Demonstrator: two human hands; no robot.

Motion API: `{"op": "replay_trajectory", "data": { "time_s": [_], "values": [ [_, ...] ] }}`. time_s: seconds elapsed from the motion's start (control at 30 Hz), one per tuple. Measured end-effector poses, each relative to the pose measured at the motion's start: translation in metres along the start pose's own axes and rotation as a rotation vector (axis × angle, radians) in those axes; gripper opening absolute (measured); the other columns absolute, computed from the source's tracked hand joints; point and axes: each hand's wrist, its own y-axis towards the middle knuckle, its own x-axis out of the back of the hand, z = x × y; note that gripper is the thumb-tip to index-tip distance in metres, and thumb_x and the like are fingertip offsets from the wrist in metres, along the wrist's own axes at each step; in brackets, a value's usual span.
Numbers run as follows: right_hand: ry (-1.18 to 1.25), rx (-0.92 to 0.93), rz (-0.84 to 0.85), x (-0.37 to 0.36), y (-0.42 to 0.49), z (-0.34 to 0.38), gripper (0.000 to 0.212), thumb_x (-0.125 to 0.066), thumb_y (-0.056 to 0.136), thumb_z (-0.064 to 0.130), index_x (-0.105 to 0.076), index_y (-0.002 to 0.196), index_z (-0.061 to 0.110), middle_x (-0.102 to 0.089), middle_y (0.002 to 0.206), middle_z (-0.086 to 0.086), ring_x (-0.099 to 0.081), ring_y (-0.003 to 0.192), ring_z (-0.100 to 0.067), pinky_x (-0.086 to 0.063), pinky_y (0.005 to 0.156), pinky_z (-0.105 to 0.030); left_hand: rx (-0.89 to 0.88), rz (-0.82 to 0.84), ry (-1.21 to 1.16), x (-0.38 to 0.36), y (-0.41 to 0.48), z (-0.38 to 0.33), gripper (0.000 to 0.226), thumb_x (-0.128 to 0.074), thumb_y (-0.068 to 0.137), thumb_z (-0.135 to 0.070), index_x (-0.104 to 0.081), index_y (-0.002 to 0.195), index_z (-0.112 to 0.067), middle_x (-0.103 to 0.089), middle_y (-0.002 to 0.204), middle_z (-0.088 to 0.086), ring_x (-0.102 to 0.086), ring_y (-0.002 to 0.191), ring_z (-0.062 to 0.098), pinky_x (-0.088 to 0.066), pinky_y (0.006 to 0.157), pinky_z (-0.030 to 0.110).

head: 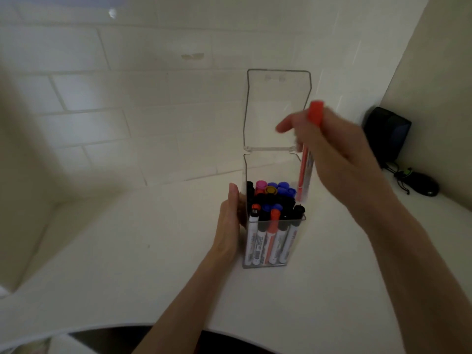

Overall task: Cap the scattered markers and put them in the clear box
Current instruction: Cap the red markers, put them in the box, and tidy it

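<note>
The red-capped marker (305, 164) stands nearly upright, its lower end inside the rear right corner of the clear box (281, 221). The right hand (329, 146) grips its upper barrel; the fingers (286, 126) are blurred. The box stands on the white worktop (153, 264), lid (277, 111) raised, filled with capped markers (270, 200). The left hand (228, 221) lies flat against its left wall.
</note>
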Motion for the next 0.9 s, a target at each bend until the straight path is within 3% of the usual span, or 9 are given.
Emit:
{"op": "replay_trajectory", "data": {
  "time_s": [0.13, 0.3, 0.43, 0.53, 0.63, 0.73, 0.83, 0.9],
  "values": [
    [-0.109, 0.036, -0.191, -0.005, 0.017, -0.001, 0.042, -0.042, 0.104, 0.042, -0.064, 0.094, 0.008, -0.056, 0.065, 0.031, -0.054, 0.058, 0.004, -0.040, 0.057, -0.008, -0.037, -0.073, 0.065, 0.009, 0.008, 0.005, 0.087, -0.046, 0.083, -0.081, -0.074, 0.122, -0.008, -0.064, 0.130, 0.030, -0.061, 0.124, 0.045, -0.039, 0.115, 0.059],
    [-0.133, -0.023, -0.068, -0.025, 0.018, -0.017, 0.037, -0.048, 0.100, 0.045, -0.062, 0.094, 0.011, -0.067, 0.079, -0.009, -0.063, 0.068, -0.021, -0.052, 0.065, -0.031, -0.029, -0.090, 0.076, 0.011, 0.013, 0.008, 0.093, -0.059, 0.073, -0.087, -0.072, 0.120, -0.008, -0.070, 0.121, 0.026, -0.065, 0.117, 0.044, -0.041, 0.112, 0.063],
    [-0.161, -0.028, -0.059, -0.034, 0.013, -0.025, 0.034, -0.049, 0.100, 0.045, -0.060, 0.091, 0.014, -0.065, 0.074, -0.002, -0.064, 0.068, -0.015, -0.052, 0.067, -0.031, -0.051, -0.064, 0.091, 0.012, 0.013, 0.010, 0.089, -0.054, 0.081, -0.084, -0.070, 0.125, -0.010, -0.069, 0.124, 0.026, -0.062, 0.120, 0.046, -0.039, 0.113, 0.065],
    [-0.173, -0.031, -0.071, -0.029, 0.016, -0.027, 0.037, -0.049, 0.100, 0.045, -0.061, 0.093, 0.011, -0.067, 0.078, -0.007, -0.065, 0.070, -0.019, -0.052, 0.067, -0.034, -0.057, -0.129, 0.105, 0.010, 0.012, 0.009, 0.080, -0.057, 0.077, -0.083, -0.070, 0.111, -0.011, -0.077, 0.104, 0.017, -0.067, 0.106, 0.043, -0.045, 0.106, 0.068],
    [-0.181, -0.020, 0.007, -0.025, 0.017, -0.025, 0.038, -0.048, 0.100, 0.044, -0.059, 0.093, 0.008, -0.065, 0.076, -0.009, -0.064, 0.070, -0.020, -0.052, 0.068, -0.033, -0.050, -0.068, 0.093, 0.011, 0.012, 0.008, 0.080, -0.040, 0.094, -0.074, -0.070, 0.127, -0.008, -0.066, 0.129, 0.027, -0.062, 0.123, 0.044, -0.042, 0.113, 0.057],
    [-0.232, -0.016, 0.083, -0.022, 0.021, -0.025, 0.037, -0.048, 0.100, 0.043, -0.059, 0.093, 0.009, -0.064, 0.076, -0.004, -0.063, 0.070, -0.015, -0.053, 0.069, -0.032, -0.033, -0.047, 0.059, 0.008, 0.010, 0.007, 0.073, -0.035, 0.098, -0.066, -0.074, 0.121, -0.008, -0.068, 0.126, 0.026, -0.067, 0.117, 0.040, -0.049, 0.106, 0.050],
    [-0.215, -0.008, 0.148, -0.019, 0.024, -0.025, 0.027, -0.051, 0.100, 0.040, -0.058, 0.094, 0.015, -0.064, 0.077, 0.003, -0.064, 0.072, -0.013, -0.056, 0.070, -0.035, -0.059, -0.057, 0.084, 0.009, 0.010, 0.007, 0.076, -0.034, 0.098, -0.068, -0.072, 0.125, -0.007, -0.068, 0.126, 0.027, -0.065, 0.119, 0.042, -0.044, 0.111, 0.056],
    [-0.220, 0.006, 0.214, -0.020, 0.023, -0.026, 0.020, -0.056, 0.098, 0.040, -0.052, 0.102, 0.021, -0.065, 0.082, 0.006, -0.065, 0.074, -0.011, -0.056, 0.067, -0.029, -0.070, -0.076, 0.087, 0.010, 0.012, 0.006, 0.077, -0.033, 0.098, -0.069, -0.069, 0.129, -0.008, -0.066, 0.130, 0.027, -0.063, 0.122, 0.043, -0.041, 0.114, 0.057]
  ]
}}
